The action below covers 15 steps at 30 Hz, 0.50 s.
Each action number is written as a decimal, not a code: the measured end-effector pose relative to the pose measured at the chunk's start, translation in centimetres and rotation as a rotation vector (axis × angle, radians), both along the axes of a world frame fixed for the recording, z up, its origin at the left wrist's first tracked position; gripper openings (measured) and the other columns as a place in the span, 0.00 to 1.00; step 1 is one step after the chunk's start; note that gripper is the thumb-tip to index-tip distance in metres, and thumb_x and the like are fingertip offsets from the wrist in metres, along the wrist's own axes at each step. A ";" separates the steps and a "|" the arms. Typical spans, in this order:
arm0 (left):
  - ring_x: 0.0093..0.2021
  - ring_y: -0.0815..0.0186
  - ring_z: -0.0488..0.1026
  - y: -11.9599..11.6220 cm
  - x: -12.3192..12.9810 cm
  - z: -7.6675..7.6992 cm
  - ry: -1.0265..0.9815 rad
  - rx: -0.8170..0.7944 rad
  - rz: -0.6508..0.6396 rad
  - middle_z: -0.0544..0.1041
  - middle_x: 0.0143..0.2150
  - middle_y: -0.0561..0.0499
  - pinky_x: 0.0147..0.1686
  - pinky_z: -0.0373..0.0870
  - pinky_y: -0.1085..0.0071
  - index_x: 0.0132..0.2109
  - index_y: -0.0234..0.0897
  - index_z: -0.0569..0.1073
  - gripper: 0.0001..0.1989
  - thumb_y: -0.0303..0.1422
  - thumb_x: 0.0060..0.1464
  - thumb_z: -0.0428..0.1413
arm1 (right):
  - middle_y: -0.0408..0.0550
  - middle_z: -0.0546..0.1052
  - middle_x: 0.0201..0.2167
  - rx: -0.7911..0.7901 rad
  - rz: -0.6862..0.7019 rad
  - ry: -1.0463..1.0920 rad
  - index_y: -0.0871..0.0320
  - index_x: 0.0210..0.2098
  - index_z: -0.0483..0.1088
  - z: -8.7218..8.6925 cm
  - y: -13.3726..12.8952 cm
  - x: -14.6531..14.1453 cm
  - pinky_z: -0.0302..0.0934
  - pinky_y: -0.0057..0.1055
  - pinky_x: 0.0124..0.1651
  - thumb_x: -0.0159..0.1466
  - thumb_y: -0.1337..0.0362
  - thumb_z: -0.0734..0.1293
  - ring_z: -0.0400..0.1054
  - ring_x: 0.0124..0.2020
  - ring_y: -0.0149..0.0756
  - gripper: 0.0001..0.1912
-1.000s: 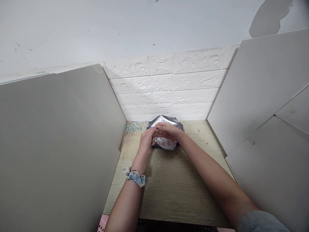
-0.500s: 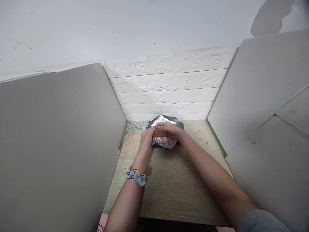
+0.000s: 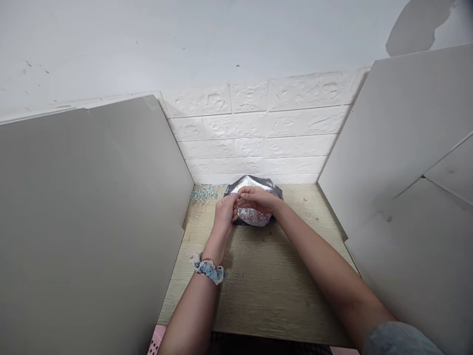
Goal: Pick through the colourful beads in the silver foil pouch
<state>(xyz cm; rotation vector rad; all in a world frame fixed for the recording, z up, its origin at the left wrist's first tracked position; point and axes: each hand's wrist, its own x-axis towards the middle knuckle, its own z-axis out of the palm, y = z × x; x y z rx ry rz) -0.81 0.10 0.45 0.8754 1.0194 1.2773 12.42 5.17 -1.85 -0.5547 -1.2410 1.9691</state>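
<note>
Left panel [image 3: 92,222]: pale grey, upright, standing well to the left of the silvery bag [image 3: 258,182].
Pink piece [image 3: 157,338]: part of something with dark holes, low and to the near left of the bag.
Beads [image 3: 204,194]: a scatter of tiny blue-green bits, apparently beads, on the tabletop just left of the bag.
Scrunchie [image 3: 209,269]: light blue and cream, worn around the left wrist, nearer the viewer than the bag.
Left hand [image 3: 224,213]: at the bag's left side, fingers curled, fingertips meeting those of the right hand [image 3: 260,198]. Whether it grips anything cannot be told.
Bag: dark edges, shiny top, a pale patch with pinkish specks facing the viewer; it sits at the back of the tabletop, partly hidden by the hands.
Brick wall [image 3: 249,121]: white, embossed, directly behind the bag.
Tabletop [image 3: 273,291]: pale wood grain, under the bag and in front of it.
Right hand: over the bag's front, fingers bent, thumb and fingertips drawn together; anything pinched there is too small to tell.
Sleeve [image 3: 397,339]: grey-blue, on the right arm, nearer the viewer and right of the bag.
Right panel [image 3: 402,143]: whitish, seamed, well to the right of the bag.
</note>
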 end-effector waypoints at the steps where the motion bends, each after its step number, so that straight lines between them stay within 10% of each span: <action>1: 0.12 0.81 0.43 0.0 0.0 0.0 -0.001 0.004 -0.001 0.49 0.13 0.62 0.12 0.39 0.81 0.20 0.36 0.58 0.12 0.31 0.39 0.55 | 0.46 0.74 0.28 -0.005 -0.002 -0.002 0.62 0.30 0.67 0.0 0.0 0.0 0.66 0.27 0.42 0.49 0.64 0.75 0.70 0.31 0.28 0.15; 15: 0.13 0.81 0.43 0.0 0.0 -0.2 0.006 0.001 0.007 0.50 0.14 0.61 0.12 0.40 0.81 0.19 0.35 0.59 0.11 0.29 0.41 0.55 | 0.46 0.74 0.29 0.015 -0.001 -0.025 0.61 0.31 0.67 -0.1 0.1 0.0 0.65 0.28 0.43 0.47 0.62 0.76 0.70 0.32 0.28 0.18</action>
